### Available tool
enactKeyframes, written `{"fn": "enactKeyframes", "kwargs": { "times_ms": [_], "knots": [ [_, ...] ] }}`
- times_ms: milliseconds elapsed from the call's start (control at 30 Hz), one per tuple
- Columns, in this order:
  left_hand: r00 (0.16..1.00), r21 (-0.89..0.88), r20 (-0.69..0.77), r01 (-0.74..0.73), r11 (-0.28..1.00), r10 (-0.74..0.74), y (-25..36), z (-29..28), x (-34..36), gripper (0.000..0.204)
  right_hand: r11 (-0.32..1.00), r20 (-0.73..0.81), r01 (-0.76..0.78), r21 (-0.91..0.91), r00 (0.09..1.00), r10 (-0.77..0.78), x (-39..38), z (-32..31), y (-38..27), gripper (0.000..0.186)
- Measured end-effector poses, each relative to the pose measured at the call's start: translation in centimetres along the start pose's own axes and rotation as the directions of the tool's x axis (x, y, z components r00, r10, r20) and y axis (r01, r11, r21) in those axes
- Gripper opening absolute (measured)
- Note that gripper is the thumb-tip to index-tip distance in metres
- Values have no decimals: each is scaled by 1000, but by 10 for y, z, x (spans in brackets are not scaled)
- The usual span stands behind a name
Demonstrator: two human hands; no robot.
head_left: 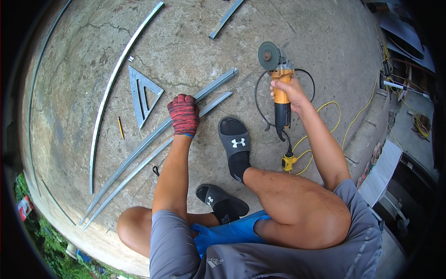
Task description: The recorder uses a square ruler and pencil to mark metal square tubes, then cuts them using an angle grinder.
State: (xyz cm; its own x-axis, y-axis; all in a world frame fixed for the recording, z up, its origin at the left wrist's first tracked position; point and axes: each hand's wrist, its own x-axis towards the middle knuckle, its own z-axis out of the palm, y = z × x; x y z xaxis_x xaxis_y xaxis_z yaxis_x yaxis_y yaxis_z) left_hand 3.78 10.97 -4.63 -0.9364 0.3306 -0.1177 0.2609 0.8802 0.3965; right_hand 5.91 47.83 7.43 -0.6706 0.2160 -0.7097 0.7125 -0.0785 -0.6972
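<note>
My left hand (183, 116), in a red and black knit glove, has its fingers curled on a long galvanized metal channel (216, 83) lying diagonally on the concrete. A second thinner channel (148, 159) lies beside it, nearer my legs. My bare right hand (288, 93) grips an orange and black angle grinder (282, 113), lifted with its grey disc (268, 56) toward the top of the view, right of the channels' far ends. A triangular metal square (144, 109) and a pencil (121, 128) lie left of my gloved hand.
More metal strips (116, 69) lie left and at the top (226, 18). A yellow extension cord (338, 116) and plug (289, 162) are right of my sandalled feet (234, 139). A low concrete step (364, 137), a white board (381, 172) and clutter run along the right; greenery borders the lower left.
</note>
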Motion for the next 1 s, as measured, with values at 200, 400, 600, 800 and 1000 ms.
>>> {"fn": "enactKeyframes", "kwargs": {
  "times_ms": [200,400,600,800,1000],
  "knots": [
    [998,0,46,40,999,-40,0,-18,6,35,995,30,5,100,1000,-8,2,1,-1,42],
    [975,-644,117,218,734,-187,98,-24,-9,52,955,25,6,297,1000,-14,10,16,5,39],
    [815,-755,578,551,356,-34,211,-5,-45,67,929,50,16,369,998,-37,12,33,12,33],
    [795,-707,598,584,399,-103,218,-16,-49,56,923,60,4,385,998,-29,6,29,22,32],
    [846,-730,531,483,484,-43,217,-17,-47,71,878,148,-81,471,989,12,8,24,28,36]
  ]
}}
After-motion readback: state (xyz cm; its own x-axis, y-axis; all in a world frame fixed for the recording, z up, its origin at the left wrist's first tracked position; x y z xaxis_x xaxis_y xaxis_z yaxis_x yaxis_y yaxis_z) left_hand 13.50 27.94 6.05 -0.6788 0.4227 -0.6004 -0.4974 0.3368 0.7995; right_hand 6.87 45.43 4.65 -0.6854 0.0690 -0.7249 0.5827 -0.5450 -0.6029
